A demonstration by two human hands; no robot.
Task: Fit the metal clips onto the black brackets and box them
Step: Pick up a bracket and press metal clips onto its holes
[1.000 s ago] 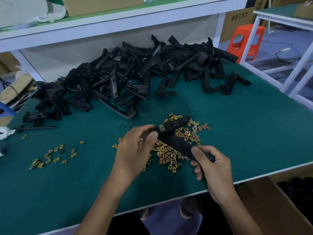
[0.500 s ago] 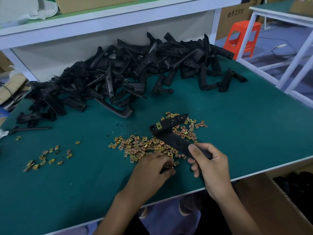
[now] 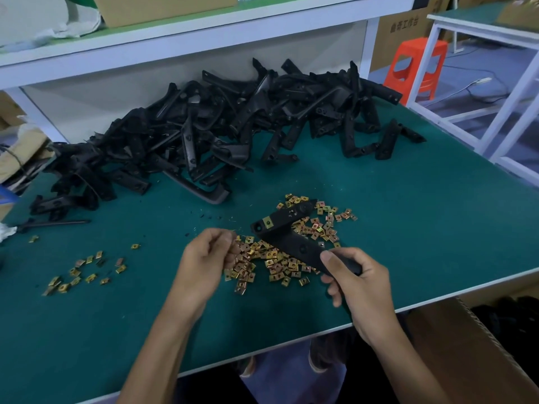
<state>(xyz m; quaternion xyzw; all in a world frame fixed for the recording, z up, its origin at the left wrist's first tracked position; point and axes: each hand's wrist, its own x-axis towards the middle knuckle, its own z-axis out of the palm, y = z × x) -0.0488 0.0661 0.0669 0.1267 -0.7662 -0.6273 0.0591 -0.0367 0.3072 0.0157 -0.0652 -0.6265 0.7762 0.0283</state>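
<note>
Orange stool (image 3: 420, 47), white shelf (image 3: 204, 39), cable on floor (image 3: 482, 81)

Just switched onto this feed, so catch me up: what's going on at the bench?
A person is fitting clips to brackets. The right hand grips one black bracket by its near end, over the clip pile; one fitted clip sits near its bend. The left hand is curled at the pile's edge; whether it holds a clip is unclear. The bracket heap lies behind.
</note>
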